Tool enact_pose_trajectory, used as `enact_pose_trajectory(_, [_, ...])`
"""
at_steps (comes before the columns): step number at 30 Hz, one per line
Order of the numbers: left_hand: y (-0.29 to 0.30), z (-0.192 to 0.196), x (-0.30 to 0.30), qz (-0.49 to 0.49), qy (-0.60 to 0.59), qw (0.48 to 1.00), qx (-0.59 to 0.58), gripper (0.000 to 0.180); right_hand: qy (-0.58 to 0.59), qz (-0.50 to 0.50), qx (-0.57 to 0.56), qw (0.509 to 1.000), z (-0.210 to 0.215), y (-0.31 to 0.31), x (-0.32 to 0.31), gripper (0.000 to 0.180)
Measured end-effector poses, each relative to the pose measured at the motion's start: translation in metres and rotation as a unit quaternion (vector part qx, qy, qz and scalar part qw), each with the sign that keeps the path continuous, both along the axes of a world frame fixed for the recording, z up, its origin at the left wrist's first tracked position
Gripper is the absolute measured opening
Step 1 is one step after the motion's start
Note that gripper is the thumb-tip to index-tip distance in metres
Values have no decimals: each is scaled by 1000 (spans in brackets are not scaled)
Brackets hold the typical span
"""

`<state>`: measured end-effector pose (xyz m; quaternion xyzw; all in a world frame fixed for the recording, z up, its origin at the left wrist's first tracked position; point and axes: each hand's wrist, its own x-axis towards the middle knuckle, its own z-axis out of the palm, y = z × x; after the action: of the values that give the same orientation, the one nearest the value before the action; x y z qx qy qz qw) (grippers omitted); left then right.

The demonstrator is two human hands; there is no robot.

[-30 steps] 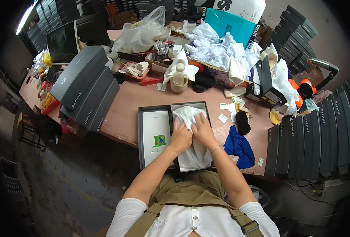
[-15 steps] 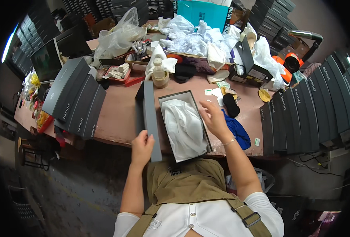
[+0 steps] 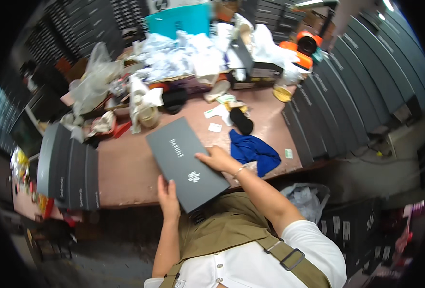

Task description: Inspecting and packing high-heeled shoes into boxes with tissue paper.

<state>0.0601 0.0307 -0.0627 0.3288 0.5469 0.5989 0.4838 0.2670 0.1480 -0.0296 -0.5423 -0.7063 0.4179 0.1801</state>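
A dark grey shoe box (image 3: 176, 165) with its lid on lies at a slant across the table's front edge, before my waist. My left hand (image 3: 168, 198) grips its near left side, the thumb by the top edge and the fingers along the side wall. On the opposite long side my right hand (image 3: 220, 160) holds the box, some fingers resting over the lid. The white wrapping inside is hidden by the lid. Just right of the box lie a crumpled blue cloth (image 3: 253, 150) and a black oval pad (image 3: 241, 121).
Stacked grey shoe boxes stand at the left (image 3: 68, 168) and, in a long row, at the right (image 3: 332, 105). Behind are a heap of crumpled white paper (image 3: 179, 55), a plastic bag (image 3: 95, 79), a jar (image 3: 148, 116) and an orange device (image 3: 304, 45). Small cards (image 3: 215, 127) lie on the pink table (image 3: 121, 168).
The lid, held upright in my left hand before, now covers the box. My right hand has come down onto the box's right side. My view has swung to the right.
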Motion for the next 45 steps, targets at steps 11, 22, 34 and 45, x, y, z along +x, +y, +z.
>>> enact_pose_trajectory(11, [-14,-22,-3,-125,-170,966,-146,59,260,-59,6,964,-57,-30,21,67])
enact_pose_trajectory(22, [-57,-6,4,-207,-372,893,-145,57,-159,-301,168,925,-106,-20,159,97])
enact_pose_trajectory(34, [-1,40,50,-284,-202,927,-140,67,249,-290,146,912,-66,11,145,51])
enact_pose_trajectory(45, [41,54,178,-459,129,868,137,53,55,-219,159,961,76,-129,194,41])
